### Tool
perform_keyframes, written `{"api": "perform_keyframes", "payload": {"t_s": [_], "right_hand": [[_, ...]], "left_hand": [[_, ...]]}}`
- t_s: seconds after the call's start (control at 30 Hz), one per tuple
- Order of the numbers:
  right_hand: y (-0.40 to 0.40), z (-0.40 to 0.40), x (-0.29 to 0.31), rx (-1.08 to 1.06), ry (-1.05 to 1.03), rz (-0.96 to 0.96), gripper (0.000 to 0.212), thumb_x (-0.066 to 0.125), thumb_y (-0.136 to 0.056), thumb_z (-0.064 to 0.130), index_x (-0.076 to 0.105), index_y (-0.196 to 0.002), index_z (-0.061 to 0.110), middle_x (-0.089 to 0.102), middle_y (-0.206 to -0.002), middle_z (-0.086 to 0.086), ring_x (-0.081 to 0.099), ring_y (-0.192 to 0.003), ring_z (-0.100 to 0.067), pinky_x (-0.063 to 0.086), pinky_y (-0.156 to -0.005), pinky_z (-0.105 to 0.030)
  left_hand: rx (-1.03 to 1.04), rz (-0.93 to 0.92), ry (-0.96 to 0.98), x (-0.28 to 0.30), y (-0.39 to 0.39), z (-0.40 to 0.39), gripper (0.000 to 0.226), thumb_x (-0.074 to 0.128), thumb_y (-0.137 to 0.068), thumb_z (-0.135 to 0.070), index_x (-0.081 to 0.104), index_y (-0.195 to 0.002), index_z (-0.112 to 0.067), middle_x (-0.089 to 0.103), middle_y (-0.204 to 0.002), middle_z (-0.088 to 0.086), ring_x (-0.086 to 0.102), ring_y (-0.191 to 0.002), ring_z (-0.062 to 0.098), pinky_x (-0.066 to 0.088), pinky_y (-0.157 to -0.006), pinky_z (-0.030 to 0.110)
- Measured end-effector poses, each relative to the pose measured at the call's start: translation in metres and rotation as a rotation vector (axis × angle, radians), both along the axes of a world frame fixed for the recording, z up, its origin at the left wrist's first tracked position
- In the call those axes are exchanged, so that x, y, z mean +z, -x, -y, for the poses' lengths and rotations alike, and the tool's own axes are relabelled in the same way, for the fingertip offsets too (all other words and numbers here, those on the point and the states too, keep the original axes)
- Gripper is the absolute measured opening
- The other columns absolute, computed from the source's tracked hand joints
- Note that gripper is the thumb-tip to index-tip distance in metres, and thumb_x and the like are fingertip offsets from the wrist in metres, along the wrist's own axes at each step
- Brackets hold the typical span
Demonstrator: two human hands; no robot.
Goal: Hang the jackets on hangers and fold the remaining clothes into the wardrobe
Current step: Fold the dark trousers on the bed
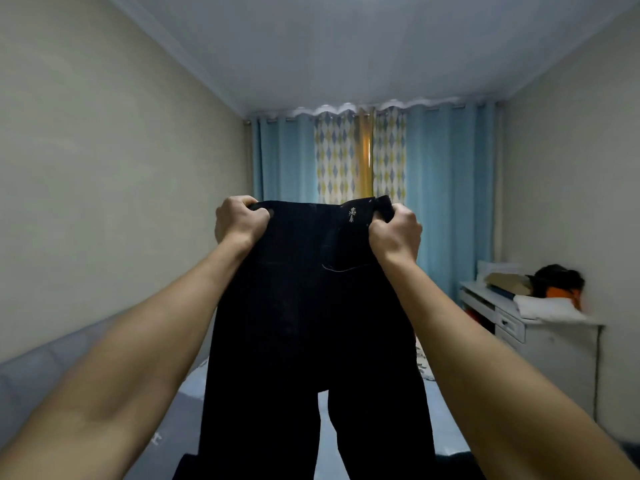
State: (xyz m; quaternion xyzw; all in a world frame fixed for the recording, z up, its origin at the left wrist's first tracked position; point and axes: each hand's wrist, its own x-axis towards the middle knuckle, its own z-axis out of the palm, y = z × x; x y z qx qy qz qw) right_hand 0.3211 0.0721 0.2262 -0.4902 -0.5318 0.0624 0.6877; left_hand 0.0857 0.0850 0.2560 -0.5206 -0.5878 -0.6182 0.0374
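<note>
Black trousers [311, 306], waistband gripped by left hand [239, 221] and right hand [394, 233], leg ends cut off below.

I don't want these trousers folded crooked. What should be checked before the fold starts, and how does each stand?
1. Left hand grips the waistband corner: ok.
2. Right hand grips the other corner: ok.
3. Waistband of the dark trousers held level and spread: ok.
4. Both legs hang straight and apart: ok as far as seen; the hems are out of frame.
5. Free room on the bed below to lay them: cannot tell.
6. Wardrobe within reach: cannot tell, not in view.
</note>
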Motion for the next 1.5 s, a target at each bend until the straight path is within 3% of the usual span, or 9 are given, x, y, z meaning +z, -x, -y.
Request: {"api": "perform_keyframes", "payload": {"t_s": [0.37, 0.47, 0.6, 0.77, 0.87, 0.97, 1.1, 1.3, 1.5], "right_hand": [[0.009, -0.181, -0.047, -0.036, 0.262, -0.002, 0.012, 0.052, -0.092, 0.013, 0.059, -0.083, 0.015, 0.058, -0.083, -0.004, 0.049, -0.077, -0.026, 0.033, -0.066, -0.028], [0.015, -0.228, -0.015, -0.017, 0.195, -0.051, 0.014, 0.051, -0.092, 0.009, 0.059, -0.083, 0.015, 0.059, -0.078, -0.002, 0.051, -0.077, -0.024, 0.033, -0.059, -0.028], [0.021, -0.274, 0.029, -0.042, 0.079, -0.072, 0.022, 0.048, -0.087, 0.003, 0.065, -0.092, 0.015, 0.065, -0.089, -0.005, 0.056, -0.083, -0.024, 0.038, -0.068, -0.026], [0.022, -0.295, 0.040, -0.020, 0.003, -0.066, 0.018, 0.051, -0.090, 0.006, 0.062, -0.088, 0.020, 0.063, -0.087, 0.000, 0.054, -0.078, -0.019, 0.034, -0.048, -0.012], [0.016, -0.291, 0.031, -0.004, 0.020, 0.010, 0.025, 0.048, -0.088, 0.001, 0.065, -0.097, 0.018, 0.065, -0.091, 0.000, 0.057, -0.081, -0.019, 0.035, -0.055, -0.015], [0.008, -0.282, 0.004, 0.051, 0.086, 0.068, 0.037, 0.043, -0.083, -0.005, 0.066, -0.103, 0.015, 0.068, -0.095, -0.003, 0.061, -0.086, -0.020, 0.045, -0.059, -0.017], [-0.001, -0.246, -0.073, 0.132, 0.205, 0.086, 0.035, 0.043, -0.079, -0.005, 0.066, -0.098, 0.014, 0.069, -0.090, -0.005, 0.065, -0.087, -0.024, 0.057, -0.078, -0.041], [-0.008, -0.158, -0.201, 0.224, 0.355, 0.360, 0.019, 0.049, -0.089, -0.002, 0.060, -0.087, 0.013, 0.063, -0.078, -0.003, 0.058, -0.078, -0.024, 0.042, -0.061, -0.029], [0.009, -0.057, -0.313, 0.332, 0.472, 0.403, 0.020, 0.050, -0.091, -0.004, 0.062, -0.097, 0.010, 0.064, -0.090, -0.005, 0.057, -0.082, -0.021, 0.041, -0.064, -0.024]], "left_hand": [[-0.061, -0.040, 0.242, -0.032, 0.031, -0.192, 0.018, 0.076, -0.079, -0.030, 0.066, -0.069, -0.017, 0.064, -0.075, 0.004, 0.063, -0.083, 0.026, 0.043, -0.070, 0.025], [-0.100, 0.018, 0.160, -0.007, 0.038, -0.243, 0.011, 0.072, -0.083, -0.027, 0.075, -0.084, -0.016, 0.070, -0.085, 0.006, 0.066, -0.091, 0.025, 0.044, -0.072, 0.023], [-0.143, 0.003, 0.019, 0.029, 0.047, -0.284, 0.015, 0.069, -0.087, -0.024, 0.076, -0.098, -0.016, 0.071, -0.090, 0.002, 0.066, -0.093, 0.021, 0.043, -0.076, 0.021], [-0.155, 0.002, -0.077, 0.042, 0.052, -0.301, 0.015, 0.069, -0.087, -0.019, 0.076, -0.099, -0.013, 0.074, -0.097, 0.006, 0.067, -0.093, 0.022, 0.050, -0.084, 0.024], [-0.168, 0.027, -0.073, 0.029, 0.052, -0.295, 0.015, 0.065, -0.085, -0.013, 0.076, -0.095, -0.014, 0.073, -0.091, 0.002, 0.066, -0.089, 0.020, 0.052, -0.083, 0.025], [-0.155, 0.071, -0.016, 0.002, 0.049, -0.281, 0.023, 0.054, -0.077, -0.006, 0.075, -0.084, -0.014, 0.069, -0.077, -0.003, 0.064, -0.081, 0.020, 0.050, -0.073, 0.024], [-0.145, 0.116, 0.110, -0.074, 0.046, -0.243, 0.021, 0.052, -0.073, -0.006, 0.073, -0.072, -0.004, 0.066, -0.063, 0.003, 0.058, -0.062, 0.014, 0.044, -0.053, 0.020], [-0.155, 0.016, 0.324, -0.219, 0.059, -0.161, 0.019, 0.051, -0.064, -0.012, 0.064, -0.060, 0.002, 0.055, -0.059, 0.014, 0.045, -0.057, 0.017, 0.033, -0.053, 0.025], [-0.221, 0.042, 0.467, -0.331, 0.073, -0.071, 0.012, 0.049, -0.062, -0.010, 0.044, -0.051, -0.008, 0.041, -0.053, 0.008, 0.036, -0.052, 0.016, 0.030, -0.053, 0.028]]}}
